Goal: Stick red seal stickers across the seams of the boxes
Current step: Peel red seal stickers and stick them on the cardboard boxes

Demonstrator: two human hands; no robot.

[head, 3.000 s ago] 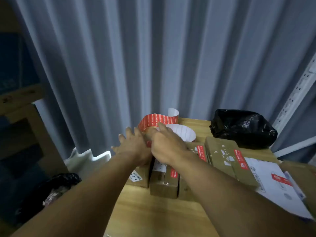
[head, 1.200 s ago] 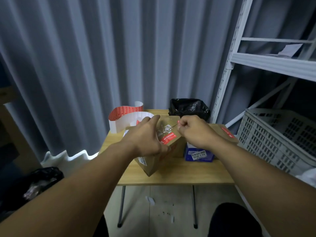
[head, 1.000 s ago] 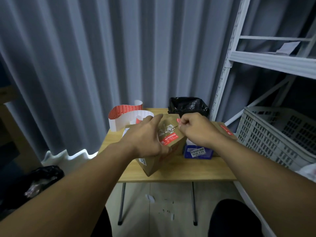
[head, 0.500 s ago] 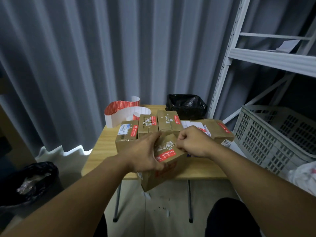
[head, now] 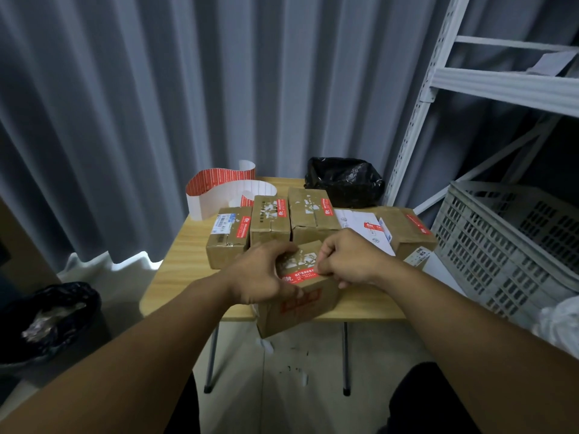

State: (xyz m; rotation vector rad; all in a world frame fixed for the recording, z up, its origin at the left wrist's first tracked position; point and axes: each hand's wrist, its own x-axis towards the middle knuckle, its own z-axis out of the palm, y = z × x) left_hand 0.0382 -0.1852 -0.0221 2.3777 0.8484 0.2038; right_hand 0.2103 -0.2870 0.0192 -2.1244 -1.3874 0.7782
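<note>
Left fingers [head: 283, 249] grip one box [head: 297, 313], right fingers [head: 326, 256] pinch its sticker [head: 299, 276]; three boxes [head: 271, 219] behind

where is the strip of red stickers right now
In the head view the sticker strip stands curled on the far left corner of the table, just behind the leftmost box in the row and left of the black bag.

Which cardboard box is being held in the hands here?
The tilted box nearest the camera: left hand grips its side, right hand pinches at its red sticker. The other boxes rest flat on the table.
</note>
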